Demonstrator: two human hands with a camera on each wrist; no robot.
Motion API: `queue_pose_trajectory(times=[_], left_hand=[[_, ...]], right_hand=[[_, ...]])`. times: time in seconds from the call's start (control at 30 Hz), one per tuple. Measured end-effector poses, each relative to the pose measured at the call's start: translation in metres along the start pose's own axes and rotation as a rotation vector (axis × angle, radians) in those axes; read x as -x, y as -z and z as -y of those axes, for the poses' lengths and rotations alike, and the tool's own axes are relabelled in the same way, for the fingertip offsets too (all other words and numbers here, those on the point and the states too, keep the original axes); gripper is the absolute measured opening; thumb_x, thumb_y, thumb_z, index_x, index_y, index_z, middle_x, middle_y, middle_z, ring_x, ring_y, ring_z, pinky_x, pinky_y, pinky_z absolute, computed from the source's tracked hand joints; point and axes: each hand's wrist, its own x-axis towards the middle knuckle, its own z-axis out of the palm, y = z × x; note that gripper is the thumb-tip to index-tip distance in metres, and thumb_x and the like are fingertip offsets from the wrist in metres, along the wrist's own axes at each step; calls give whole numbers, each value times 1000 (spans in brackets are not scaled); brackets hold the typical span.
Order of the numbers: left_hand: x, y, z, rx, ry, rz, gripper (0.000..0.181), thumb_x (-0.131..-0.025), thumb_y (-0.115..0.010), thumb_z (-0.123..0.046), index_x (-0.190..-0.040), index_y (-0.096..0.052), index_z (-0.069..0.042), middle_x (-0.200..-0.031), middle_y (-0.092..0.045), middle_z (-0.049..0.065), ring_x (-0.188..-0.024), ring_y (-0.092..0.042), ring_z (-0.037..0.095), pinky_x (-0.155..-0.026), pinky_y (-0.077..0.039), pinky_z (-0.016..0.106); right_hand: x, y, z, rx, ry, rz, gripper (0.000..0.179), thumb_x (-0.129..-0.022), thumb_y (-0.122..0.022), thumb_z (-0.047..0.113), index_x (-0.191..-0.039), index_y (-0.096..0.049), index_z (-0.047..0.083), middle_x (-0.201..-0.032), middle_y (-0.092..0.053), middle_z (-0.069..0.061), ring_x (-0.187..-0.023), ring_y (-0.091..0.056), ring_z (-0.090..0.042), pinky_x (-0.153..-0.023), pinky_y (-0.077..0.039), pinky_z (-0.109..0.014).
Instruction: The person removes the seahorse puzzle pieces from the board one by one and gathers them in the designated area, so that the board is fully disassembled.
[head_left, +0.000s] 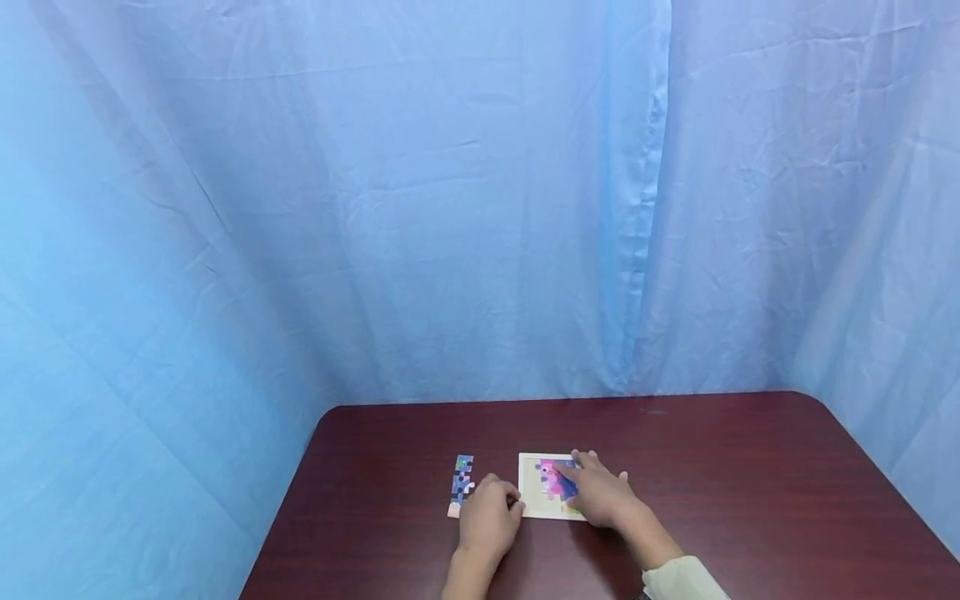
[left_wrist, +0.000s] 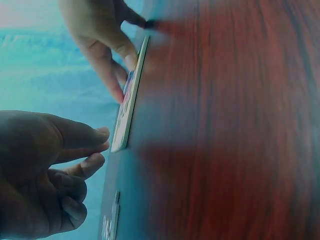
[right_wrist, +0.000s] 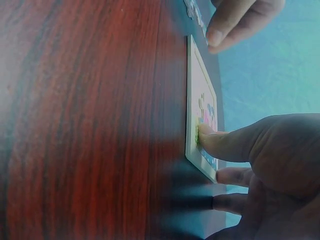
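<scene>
A white-rimmed puzzle tray (head_left: 551, 456) lies flat on the table, with joined pink, blue and yellow puzzle pieces (head_left: 550, 477) in its right part. My right hand (head_left: 603, 496) spreads over that side. In the right wrist view, its thumb (right_wrist: 215, 142) presses on the pieces while other fingers reach past the tray's edge (right_wrist: 189, 100). By the tray's left edge is my left hand (head_left: 486, 517), fingers loosely bent. Its thumb and index tips come close together at the tray's corner in the left wrist view, with nothing visible between them.
Left of the tray, several loose blue puzzle pieces (head_left: 461, 483) lie in a column beside my left hand. Everything rests on a dark red-brown wooden table (head_left: 750, 483) with rounded far corners. Light blue curtains (head_left: 480, 208) hang behind it and along both sides.
</scene>
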Motion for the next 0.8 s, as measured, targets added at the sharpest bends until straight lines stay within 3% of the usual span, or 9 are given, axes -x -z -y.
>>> queue_pose_trajectory(times=[0.37,0.53,0.8], left_hand=[[-10,-20,-20,-12,-21,103,31,-80,-89,-22,-107,-81,-9,-92,-70,2,-78,-72,21,-69,-57,37],[-10,-25,-25,-8,-16,131,34,-80,-87,-21,-110,-80,-5,-94,-71,5,-82,-73,23,-74,-59,38],[-12,-28,-27,-6,-26,61,22,-79,-88,-17,-100,-84,-10,-90,-74,4,-82,-75,22,-72,-59,37]], right_hand=[[2,2,2,-21,-2,5,59,-97,-74,16,-153,-56,17,-167,-39,-23,-158,-29,-50,-110,-23,-88],[2,2,1,-22,6,-1,59,-97,-74,15,-153,-57,16,-166,-39,-24,-157,-29,-51,-109,-24,-89],[0,2,1,-15,6,2,58,-96,-75,16,-151,-59,18,-167,-40,-22,-158,-30,-50,-109,-24,-88]])
